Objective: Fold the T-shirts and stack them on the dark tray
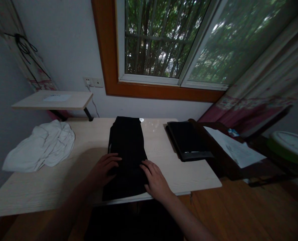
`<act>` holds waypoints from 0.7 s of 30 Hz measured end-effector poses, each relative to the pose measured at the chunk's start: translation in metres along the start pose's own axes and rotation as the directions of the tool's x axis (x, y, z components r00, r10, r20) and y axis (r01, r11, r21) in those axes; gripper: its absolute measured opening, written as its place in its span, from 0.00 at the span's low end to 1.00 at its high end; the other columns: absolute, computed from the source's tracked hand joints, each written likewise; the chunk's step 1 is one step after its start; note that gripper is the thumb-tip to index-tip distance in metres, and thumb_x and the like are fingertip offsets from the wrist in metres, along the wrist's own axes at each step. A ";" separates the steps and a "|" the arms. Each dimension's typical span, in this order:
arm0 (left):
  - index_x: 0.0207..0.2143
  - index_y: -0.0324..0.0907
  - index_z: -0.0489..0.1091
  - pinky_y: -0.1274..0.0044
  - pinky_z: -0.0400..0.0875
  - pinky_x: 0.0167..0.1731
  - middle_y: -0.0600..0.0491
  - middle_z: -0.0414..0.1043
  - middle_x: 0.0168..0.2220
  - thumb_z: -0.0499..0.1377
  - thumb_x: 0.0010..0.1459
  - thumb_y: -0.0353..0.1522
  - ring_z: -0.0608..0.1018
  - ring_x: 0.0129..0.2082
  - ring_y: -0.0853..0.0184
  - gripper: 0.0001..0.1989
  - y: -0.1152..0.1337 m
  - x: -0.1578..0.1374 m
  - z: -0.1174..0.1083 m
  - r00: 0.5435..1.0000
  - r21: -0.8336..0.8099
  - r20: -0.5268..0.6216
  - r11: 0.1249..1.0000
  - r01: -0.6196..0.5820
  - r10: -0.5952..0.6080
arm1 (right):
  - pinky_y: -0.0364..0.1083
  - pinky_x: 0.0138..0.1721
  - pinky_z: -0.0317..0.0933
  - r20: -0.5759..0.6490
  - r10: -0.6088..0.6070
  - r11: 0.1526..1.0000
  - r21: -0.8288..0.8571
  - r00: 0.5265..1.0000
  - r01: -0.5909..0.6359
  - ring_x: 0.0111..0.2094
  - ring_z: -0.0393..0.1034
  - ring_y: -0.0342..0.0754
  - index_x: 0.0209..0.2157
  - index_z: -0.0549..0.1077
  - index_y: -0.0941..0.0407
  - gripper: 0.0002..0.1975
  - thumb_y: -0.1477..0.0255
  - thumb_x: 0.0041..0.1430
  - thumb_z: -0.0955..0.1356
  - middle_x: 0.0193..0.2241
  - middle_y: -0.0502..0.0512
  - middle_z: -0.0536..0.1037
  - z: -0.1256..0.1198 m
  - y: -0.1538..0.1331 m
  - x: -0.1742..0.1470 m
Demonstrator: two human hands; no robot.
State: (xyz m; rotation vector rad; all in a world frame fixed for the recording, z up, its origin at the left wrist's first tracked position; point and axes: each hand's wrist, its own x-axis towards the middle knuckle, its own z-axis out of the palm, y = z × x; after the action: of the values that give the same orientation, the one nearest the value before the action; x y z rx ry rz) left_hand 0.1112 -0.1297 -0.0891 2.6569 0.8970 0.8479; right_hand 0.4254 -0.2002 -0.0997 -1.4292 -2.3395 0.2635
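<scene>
A crumpled white cloth point(42, 145) lies on the counter point(87, 135). Next, the left hand point(104, 170) rests, fingers loosely spread, on the left edge of a folded black garment point(127, 144) lying flat mid-counter. The right hand point(156, 180), similarly open, touches its right edge; the 2 hands grip nothing. Rightmost, a flat black item point(189, 139).

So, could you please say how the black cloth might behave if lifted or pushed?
The black cloth would probably sag, as its uneven edges suggest soft fabric. It seems unlikely to roll, since it lies flat on the table.
</scene>
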 end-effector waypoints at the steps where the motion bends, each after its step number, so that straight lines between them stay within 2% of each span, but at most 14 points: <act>1: 0.56 0.48 0.70 0.56 0.68 0.62 0.47 0.70 0.63 0.61 0.60 0.26 0.64 0.68 0.55 0.22 -0.003 -0.007 0.004 0.998 0.035 0.058 0.999 0.014 -0.016 | 0.62 0.68 0.55 0.029 -0.026 1.000 0.012 0.999 0.026 0.69 0.53 0.61 0.67 0.60 0.55 0.47 0.85 0.43 0.68 0.69 0.62 0.60 0.001 0.003 -0.001; 3: 0.66 0.51 0.62 0.55 0.64 0.65 0.49 0.63 0.69 0.60 0.59 0.24 0.59 0.72 0.55 0.33 -0.011 -0.019 0.011 0.988 0.115 0.145 0.993 0.032 -0.049 | 0.62 0.70 0.51 0.089 -0.069 0.997 0.022 0.994 0.068 0.72 0.47 0.59 0.70 0.58 0.56 0.50 0.86 0.42 0.67 0.72 0.61 0.56 0.006 0.007 0.000; 6: 0.71 0.55 0.55 0.55 0.62 0.67 0.52 0.58 0.71 0.57 0.59 0.21 0.57 0.73 0.57 0.40 -0.026 -0.028 0.019 0.974 0.193 0.211 0.980 0.038 -0.079 | 0.62 0.72 0.47 0.138 -0.093 0.996 0.022 0.986 0.090 0.74 0.43 0.59 0.71 0.57 0.57 0.50 0.85 0.43 0.68 0.72 0.61 0.55 0.013 0.011 0.005; 10: 0.71 0.56 0.54 0.59 0.62 0.68 0.53 0.55 0.73 0.54 0.61 0.21 0.56 0.73 0.60 0.39 -0.052 -0.020 0.019 0.968 0.231 0.237 0.973 0.023 -0.079 | 0.62 0.72 0.48 0.123 -0.077 0.997 0.003 0.989 0.077 0.74 0.43 0.59 0.71 0.57 0.57 0.50 0.84 0.45 0.70 0.73 0.62 0.54 0.020 0.013 0.023; 14: 0.70 0.54 0.56 0.60 0.60 0.68 0.52 0.56 0.72 0.51 0.64 0.22 0.56 0.73 0.62 0.35 -0.082 0.005 0.014 0.961 0.271 0.262 0.962 0.018 -0.092 | 0.61 0.72 0.48 0.090 -0.049 0.999 -0.016 0.995 0.051 0.73 0.45 0.59 0.70 0.58 0.58 0.47 0.83 0.48 0.71 0.72 0.63 0.55 0.027 0.018 0.052; 18: 0.69 0.54 0.59 0.52 0.56 0.68 0.52 0.56 0.72 0.47 0.65 0.22 0.56 0.73 0.57 0.33 -0.108 0.034 0.011 0.922 0.358 0.301 0.925 0.129 -0.245 | 0.59 0.71 0.49 0.057 -0.011 0.999 -0.049 0.998 0.014 0.72 0.48 0.59 0.69 0.60 0.61 0.43 0.81 0.51 0.71 0.71 0.65 0.57 0.031 0.023 0.083; 21: 0.68 0.54 0.61 0.50 0.57 0.67 0.52 0.57 0.72 0.47 0.64 0.22 0.58 0.72 0.55 0.33 -0.118 0.044 0.011 0.909 0.381 0.262 0.900 0.210 -0.323 | 0.56 0.69 0.55 0.023 0.022 0.996 -0.089 0.999 -0.020 0.68 0.56 0.59 0.68 0.62 0.62 0.40 0.81 0.53 0.71 0.68 0.65 0.62 0.025 0.023 0.097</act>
State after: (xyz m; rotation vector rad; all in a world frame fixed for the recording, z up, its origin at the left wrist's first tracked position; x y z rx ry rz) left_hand 0.0882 -0.0091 -0.1212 2.7383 1.3874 0.1942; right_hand 0.3943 -0.1029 -0.1089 -1.5010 -2.3840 0.1859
